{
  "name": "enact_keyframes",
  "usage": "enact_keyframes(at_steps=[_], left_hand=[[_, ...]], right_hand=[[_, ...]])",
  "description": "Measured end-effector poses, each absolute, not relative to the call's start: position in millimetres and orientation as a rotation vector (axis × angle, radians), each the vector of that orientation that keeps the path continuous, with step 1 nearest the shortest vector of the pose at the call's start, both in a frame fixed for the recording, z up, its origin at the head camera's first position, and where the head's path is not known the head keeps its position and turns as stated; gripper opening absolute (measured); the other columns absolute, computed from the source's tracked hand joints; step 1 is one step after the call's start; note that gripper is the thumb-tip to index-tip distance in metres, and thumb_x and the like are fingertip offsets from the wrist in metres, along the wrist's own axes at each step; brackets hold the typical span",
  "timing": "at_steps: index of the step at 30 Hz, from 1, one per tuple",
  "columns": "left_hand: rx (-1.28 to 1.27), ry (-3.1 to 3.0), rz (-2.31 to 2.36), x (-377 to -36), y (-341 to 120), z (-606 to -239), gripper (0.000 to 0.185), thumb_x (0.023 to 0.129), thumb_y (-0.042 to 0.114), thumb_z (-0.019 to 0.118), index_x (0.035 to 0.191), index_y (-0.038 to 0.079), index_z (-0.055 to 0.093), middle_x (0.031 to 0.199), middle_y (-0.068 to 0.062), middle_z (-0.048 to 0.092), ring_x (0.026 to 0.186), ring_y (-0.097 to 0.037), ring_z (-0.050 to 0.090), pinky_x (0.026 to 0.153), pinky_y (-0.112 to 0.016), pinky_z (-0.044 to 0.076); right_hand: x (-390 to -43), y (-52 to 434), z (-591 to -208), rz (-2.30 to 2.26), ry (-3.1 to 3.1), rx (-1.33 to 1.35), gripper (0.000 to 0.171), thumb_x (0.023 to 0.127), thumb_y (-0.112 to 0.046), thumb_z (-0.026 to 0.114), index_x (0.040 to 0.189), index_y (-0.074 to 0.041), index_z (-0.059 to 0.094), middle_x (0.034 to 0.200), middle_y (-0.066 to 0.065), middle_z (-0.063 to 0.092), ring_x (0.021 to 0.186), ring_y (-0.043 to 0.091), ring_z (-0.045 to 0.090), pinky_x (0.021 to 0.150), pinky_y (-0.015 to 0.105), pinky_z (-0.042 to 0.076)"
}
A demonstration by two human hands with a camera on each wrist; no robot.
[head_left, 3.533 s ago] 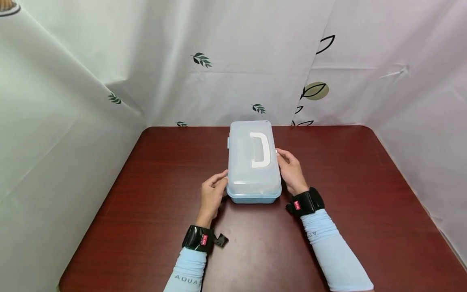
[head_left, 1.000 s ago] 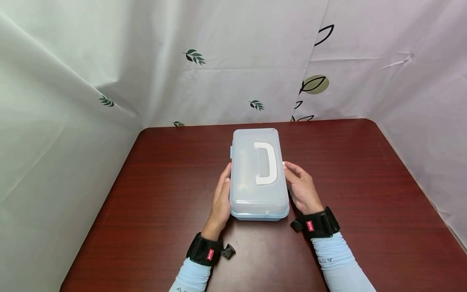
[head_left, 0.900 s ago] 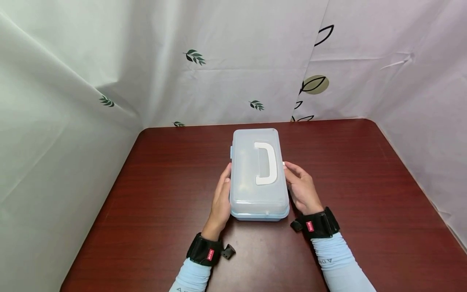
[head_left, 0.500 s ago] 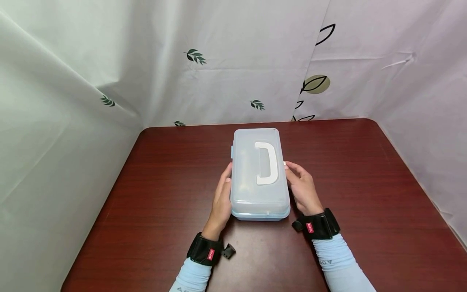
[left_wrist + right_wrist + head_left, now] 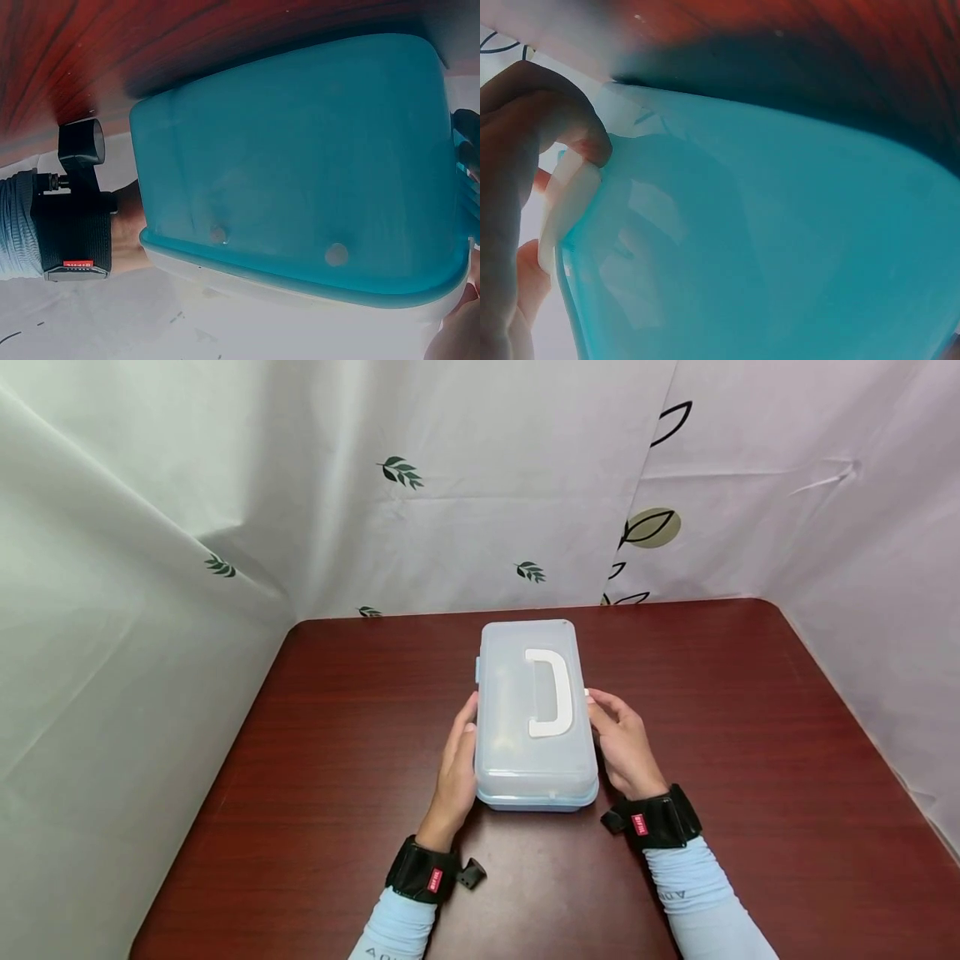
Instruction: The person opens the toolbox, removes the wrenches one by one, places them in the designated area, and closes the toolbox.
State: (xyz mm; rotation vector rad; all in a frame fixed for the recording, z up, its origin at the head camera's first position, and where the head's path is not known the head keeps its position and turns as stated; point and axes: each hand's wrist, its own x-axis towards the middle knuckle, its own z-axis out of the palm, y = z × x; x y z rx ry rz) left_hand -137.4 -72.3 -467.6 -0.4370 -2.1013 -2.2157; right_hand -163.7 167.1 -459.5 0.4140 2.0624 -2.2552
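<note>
Plastic box [image 5: 534,714] with a pale blue base and a frosted translucent lid [image 5: 517,693] lies flat near the middle of the table [image 5: 750,760], its long axis running from 6 o'clock to 12 o'clock, one short end toward the person and the other toward the back drape. A white handle [image 5: 553,692] lies folded flat on the lid, right of centre, its bar parallel to the long axis and its two stubs turned toward 9 o'clock. The left hand [image 5: 454,772] lies along the box's 9 o'clock side, fingers straight and pointing to 12 o'clock, pressed flat against the wall. The right hand [image 5: 624,747] sits at the 3 o'clock side with fingers curled; in the right wrist view its fingertips [image 5: 585,142] pinch a white latch [image 5: 566,202] at the lid's edge. Both forearms come in from 6 o'clock in light blue sleeves [image 5: 693,902], each wrist wearing a black strap [image 5: 656,818] with a small red tag. The left wrist view shows the blue base [image 5: 300,165] from close by, resting on the wood. The table is dark red-brown wood grain with rounded far corners. White drapes [image 5: 465,485] printed with small green leaves and black leaf outlines enclose it at 9, 12 and 3 o'clock.
</note>
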Motion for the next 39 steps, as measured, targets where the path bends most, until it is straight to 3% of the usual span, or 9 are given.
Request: enact_keyframes(at_steps=[9, 17, 39], left_hand=[[-0.431, -2.095, -2.205, -138.0, -72.6, -468.6, 0.05, 0.116, 0.026, 0.027, 0.164, 0.012, 0.026, 0.168, 0.001, 0.029, 0.153, -0.018, 0.027, 0.123, -0.047, 0.025], [-0.433, -2.104, -2.178, -138.2, -72.5, -469.6, 0.05, 0.116, 0.026, 0.026, 0.163, 0.011, 0.027, 0.167, -0.001, 0.03, 0.153, -0.017, 0.027, 0.124, -0.045, 0.024], [-0.405, -2.116, -2.173, -137.8, -72.3, -468.9, 0.05, 0.115, 0.024, 0.029, 0.163, 0.009, 0.029, 0.167, -0.001, 0.031, 0.153, -0.018, 0.027, 0.123, -0.047, 0.023]], right_hand=[[-164.1, 167.7, -458.2, -2.294, 1.978, 0.447, 0.057, 0.105, -0.034, 0.061, 0.153, -0.007, 0.045, 0.14, 0.009, 0.054, 0.115, 0.013, 0.06, 0.089, 0.019, 0.051], [-165.0, 170.1, -458.9, -2.272, 2.11, 0.454, 0.054, 0.102, -0.031, 0.068, 0.146, -0.005, 0.053, 0.119, 0.004, 0.063, 0.101, 0.01, 0.064, 0.086, 0.02, 0.052], [-163.5, 174.3, -455.7, -2.098, 2.264, 0.418, 0.061, 0.102, -0.045, 0.064, 0.149, -0.009, 0.052, 0.135, 0.015, 0.061, 0.114, 0.019, 0.061, 0.091, 0.024, 0.05]])
